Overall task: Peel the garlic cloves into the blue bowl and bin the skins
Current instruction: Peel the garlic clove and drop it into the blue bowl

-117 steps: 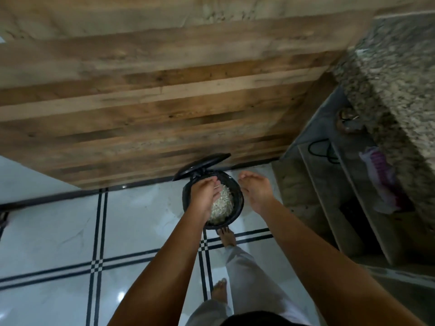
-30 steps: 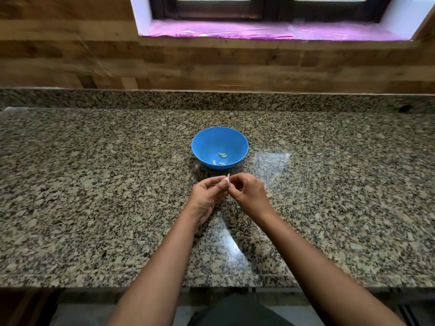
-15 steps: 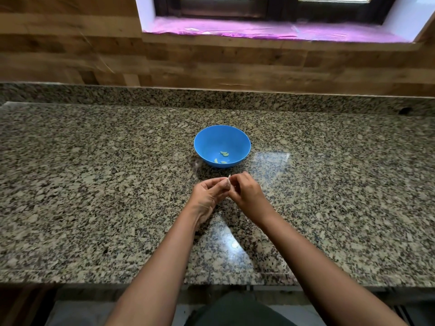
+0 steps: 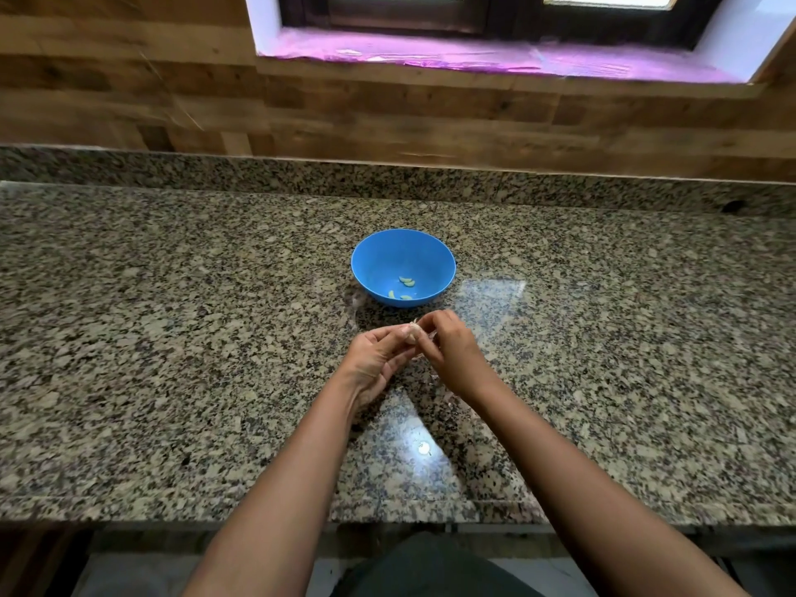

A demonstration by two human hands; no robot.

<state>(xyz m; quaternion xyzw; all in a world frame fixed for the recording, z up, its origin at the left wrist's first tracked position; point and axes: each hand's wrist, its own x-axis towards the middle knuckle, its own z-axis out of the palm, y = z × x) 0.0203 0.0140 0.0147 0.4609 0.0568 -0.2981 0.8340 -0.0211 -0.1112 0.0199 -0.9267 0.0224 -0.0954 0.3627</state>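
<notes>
Both hands meet over the speckled granite table (image 4: 172,338), just in front of the blue bowl (image 4: 379,256). The left hand (image 4: 379,359) pinches a garlic clove (image 4: 411,333) at its fingertips, palm turned up. The right hand (image 4: 452,351) has its fingers curled onto the same clove from the other side, pinching at its skin. Inside the bowl lie a few pale peeled cloves (image 4: 406,281). Behind the table runs a wood-panelled wall (image 4: 387,109) with a window sill covered in pink film (image 4: 495,58)
</notes>
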